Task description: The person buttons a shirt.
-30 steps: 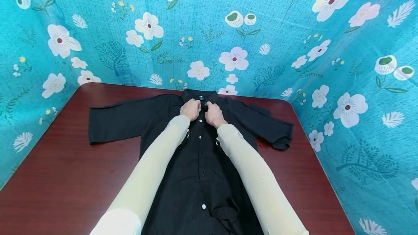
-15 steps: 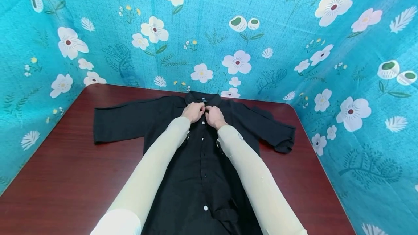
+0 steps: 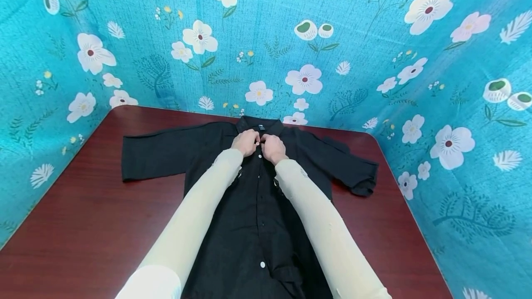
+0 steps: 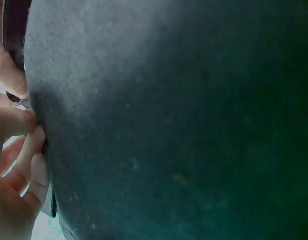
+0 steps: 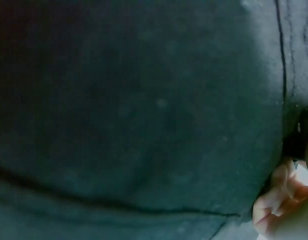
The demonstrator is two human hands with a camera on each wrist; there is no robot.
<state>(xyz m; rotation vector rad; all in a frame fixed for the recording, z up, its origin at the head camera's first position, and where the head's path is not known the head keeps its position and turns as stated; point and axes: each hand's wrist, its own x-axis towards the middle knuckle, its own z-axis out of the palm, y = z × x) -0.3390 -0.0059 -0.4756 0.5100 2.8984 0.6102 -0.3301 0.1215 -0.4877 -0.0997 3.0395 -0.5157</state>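
as the left hand (image 3: 246, 142) pinches the black shirt (image 3: 232, 230) just below its collar (image 3: 273, 126), here's the tense spot: what looks like a pale button (image 3: 257, 143) sits right at those fingertips! just beside it at three o'clock, the right hand (image 3: 273, 149) has a narrow grip on the front too (exactly how much cloth each one has, i can't tell). the shirt lies spread on the counter (image 3: 75, 225), neckline at twelve, sleeves out toward nine and four. the danger? if either pinch loosens, that little disc could slip away and the front edges could part. uneven pulling toward nine or three could skew the whole neckline. and mind six o'clock: a lower button (image 3: 262, 265) sits beside a rumpled fold (image 3: 287, 274), so hauling upward could drag those creases higher.
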